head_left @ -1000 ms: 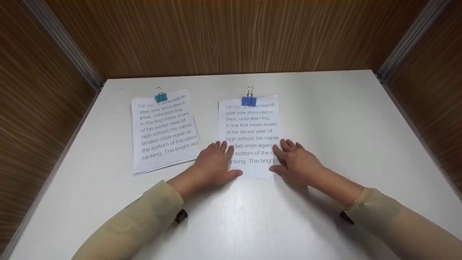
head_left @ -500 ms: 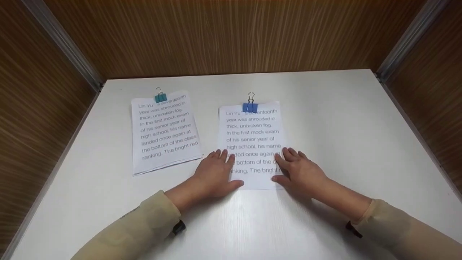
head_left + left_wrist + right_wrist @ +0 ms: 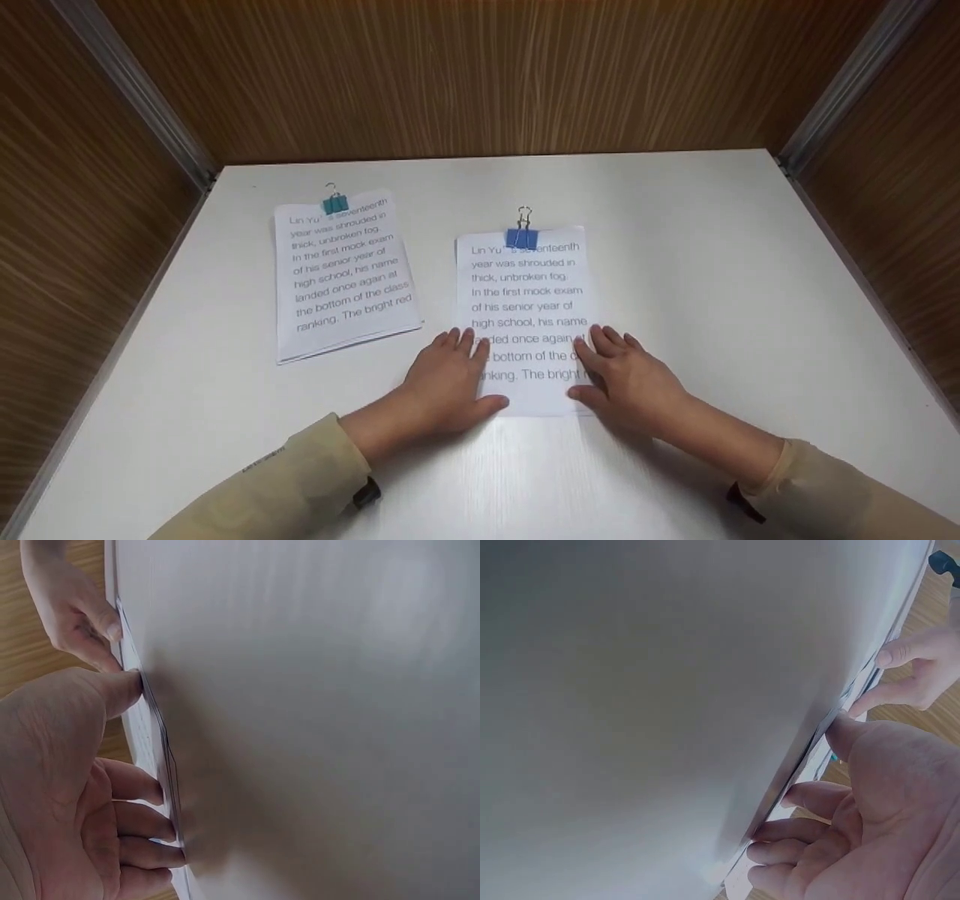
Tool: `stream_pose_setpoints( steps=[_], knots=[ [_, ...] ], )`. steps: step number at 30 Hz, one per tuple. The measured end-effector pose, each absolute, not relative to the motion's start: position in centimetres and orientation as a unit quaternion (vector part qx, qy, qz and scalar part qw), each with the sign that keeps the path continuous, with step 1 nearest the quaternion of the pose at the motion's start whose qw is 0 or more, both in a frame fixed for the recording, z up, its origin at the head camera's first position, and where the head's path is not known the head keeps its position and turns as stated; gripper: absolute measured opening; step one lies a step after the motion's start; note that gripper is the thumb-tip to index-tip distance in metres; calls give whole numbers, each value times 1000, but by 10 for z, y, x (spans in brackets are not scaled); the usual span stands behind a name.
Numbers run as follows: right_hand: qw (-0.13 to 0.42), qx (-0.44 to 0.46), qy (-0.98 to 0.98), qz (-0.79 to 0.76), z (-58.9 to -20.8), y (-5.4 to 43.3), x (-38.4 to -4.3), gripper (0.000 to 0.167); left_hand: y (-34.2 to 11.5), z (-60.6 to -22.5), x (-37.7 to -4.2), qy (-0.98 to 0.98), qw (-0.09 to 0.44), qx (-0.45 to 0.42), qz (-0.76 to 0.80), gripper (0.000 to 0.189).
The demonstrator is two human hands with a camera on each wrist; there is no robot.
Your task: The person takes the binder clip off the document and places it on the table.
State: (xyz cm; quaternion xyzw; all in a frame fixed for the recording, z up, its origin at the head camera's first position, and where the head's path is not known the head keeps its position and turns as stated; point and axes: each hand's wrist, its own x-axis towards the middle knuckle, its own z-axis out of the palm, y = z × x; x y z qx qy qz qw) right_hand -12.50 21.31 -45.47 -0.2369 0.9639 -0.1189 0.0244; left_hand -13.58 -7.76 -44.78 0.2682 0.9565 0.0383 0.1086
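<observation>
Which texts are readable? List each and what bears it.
Left paper stack: "Lin Yu' s seventeenth year was shrouded in thick, unbroken fog. In the first mock exam of his senior year of high school, his name landed once again at the bottom of the class ranking. The bright red"
Right paper stack: same passage, partly covered by left hand and right hand.
Left sleeve: lettering too small to read.
Wrist views: nothing readable.
</observation>
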Motion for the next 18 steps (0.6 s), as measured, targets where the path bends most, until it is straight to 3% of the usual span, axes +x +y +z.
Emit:
stream_pose_setpoints(
  steps=[18],
  knots=[
    [24, -242, 963, -118, -454, 214, -112, 68, -75, -447, -124, 955, 95, 280, 15, 94]
  ],
)
